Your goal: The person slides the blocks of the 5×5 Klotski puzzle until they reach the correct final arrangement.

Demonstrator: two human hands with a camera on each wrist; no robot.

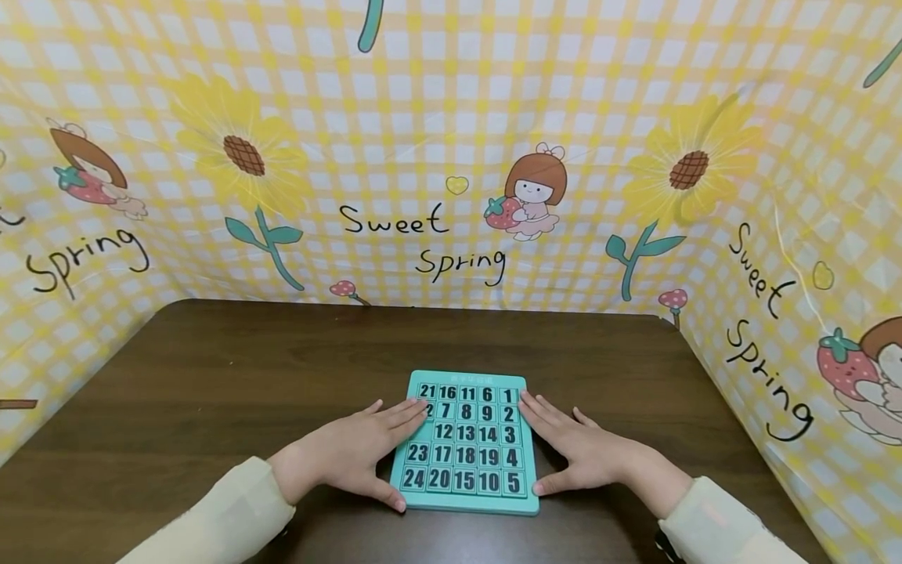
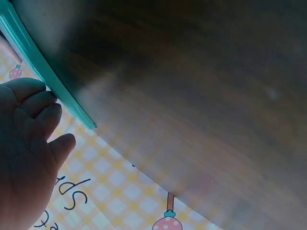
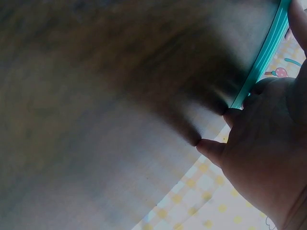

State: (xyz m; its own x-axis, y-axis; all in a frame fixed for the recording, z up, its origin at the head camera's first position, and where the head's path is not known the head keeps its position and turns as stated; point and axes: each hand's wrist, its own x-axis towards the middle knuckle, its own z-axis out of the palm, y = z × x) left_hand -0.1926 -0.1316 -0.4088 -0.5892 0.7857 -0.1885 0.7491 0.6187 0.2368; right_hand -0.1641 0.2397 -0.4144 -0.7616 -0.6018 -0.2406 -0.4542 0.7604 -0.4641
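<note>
A turquoise number slide puzzle (image 1: 472, 503) lies flat on the table, its black-numbered tiles in rows. At the left end of the third row no number shows. My left hand (image 1: 359, 448) rests along the puzzle's left side, fingers extended, fingertips partly covering a tile in the second row, thumb at the near left corner. Along the right side my right hand (image 1: 588, 450) touches the edge with straight fingers, its thumb at the near right corner. Both wrist views show the puzzle's turquoise side edge (image 2: 43, 67) beside the hands, the tiles hidden there.
The dark brown wooden table (image 1: 282, 345) extends around the puzzle. A yellow checked cloth (image 1: 423, 141) with printed flowers and lettering stands behind the table and along both sides.
</note>
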